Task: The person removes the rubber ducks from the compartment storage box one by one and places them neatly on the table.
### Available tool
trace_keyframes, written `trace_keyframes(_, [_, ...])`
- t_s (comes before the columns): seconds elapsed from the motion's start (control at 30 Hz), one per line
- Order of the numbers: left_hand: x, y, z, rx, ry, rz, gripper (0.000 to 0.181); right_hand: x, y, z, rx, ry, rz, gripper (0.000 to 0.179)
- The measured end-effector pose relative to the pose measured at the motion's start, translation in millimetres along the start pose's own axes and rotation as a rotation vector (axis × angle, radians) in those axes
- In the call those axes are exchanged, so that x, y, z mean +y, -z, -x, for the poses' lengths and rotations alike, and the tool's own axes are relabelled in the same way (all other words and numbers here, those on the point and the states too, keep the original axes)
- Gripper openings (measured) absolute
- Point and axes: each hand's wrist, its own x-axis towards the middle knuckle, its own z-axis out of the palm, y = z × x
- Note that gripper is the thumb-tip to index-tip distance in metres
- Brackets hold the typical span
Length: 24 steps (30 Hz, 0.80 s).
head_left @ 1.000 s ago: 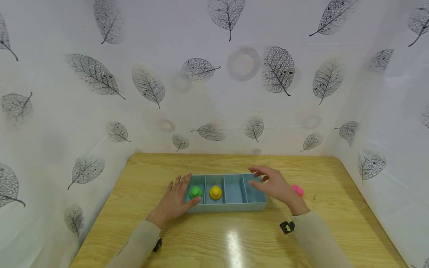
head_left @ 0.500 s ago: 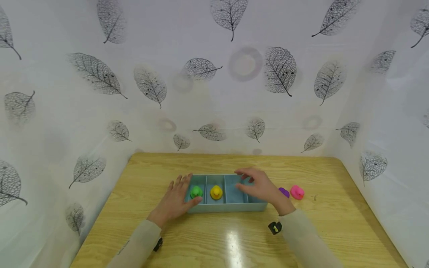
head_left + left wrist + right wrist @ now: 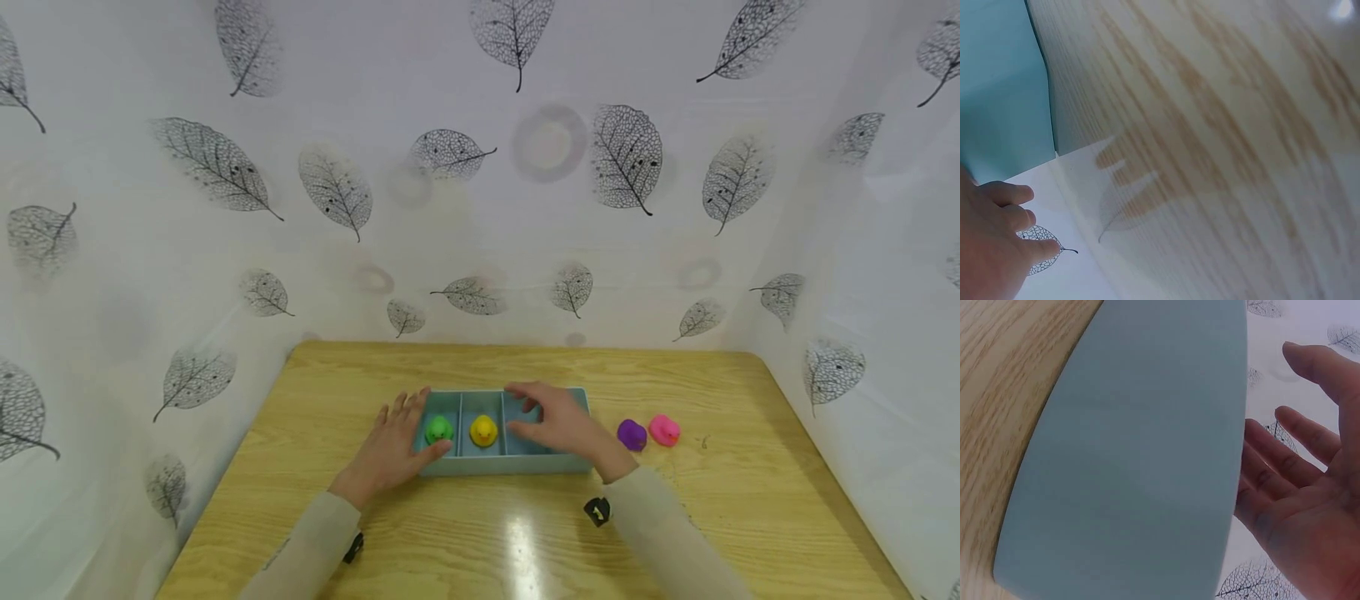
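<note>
A pale blue-green box (image 3: 502, 465) with dividers stands on the table, a green rubber duck (image 3: 438, 431) in its leftmost compartment and a yellow rubber duck (image 3: 483, 431) in the one beside it. My left hand (image 3: 386, 454) lies at the box's left end, fingers along the wall and thumb over the front rim. Over the right compartments hovers my right hand (image 3: 562, 427), fingers apart and partly bent. The right wrist view shows that hand (image 3: 1310, 487) with nothing in it, beside the box wall (image 3: 1129, 450). It hides part of the right compartments.
A purple rubber duck (image 3: 632, 435) and a pink rubber duck (image 3: 664, 431) sit on the wooden table (image 3: 450, 542) to the right of the box. White leaf-printed sheeting (image 3: 480, 225) encloses the table at the back and sides.
My right hand has moved left over the box, from its right end toward the middle. The purple duck, hidden behind it before, now shows. The left hand has stayed in place.
</note>
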Motion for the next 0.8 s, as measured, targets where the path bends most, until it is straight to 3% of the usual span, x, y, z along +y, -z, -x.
trace_keyframes(0.3, [-0.3,-0.4,0.1,-0.006,0.006,0.0,0.102,-7,-12,-4.4,-0.059,-0.041,0.009,0.067])
trace_keyframes(0.8, [-1.5,-0.8,-0.7,-0.012,0.006,-0.008,0.102,-7,-26,-8.2,-0.087,-0.092,0.092,0.064])
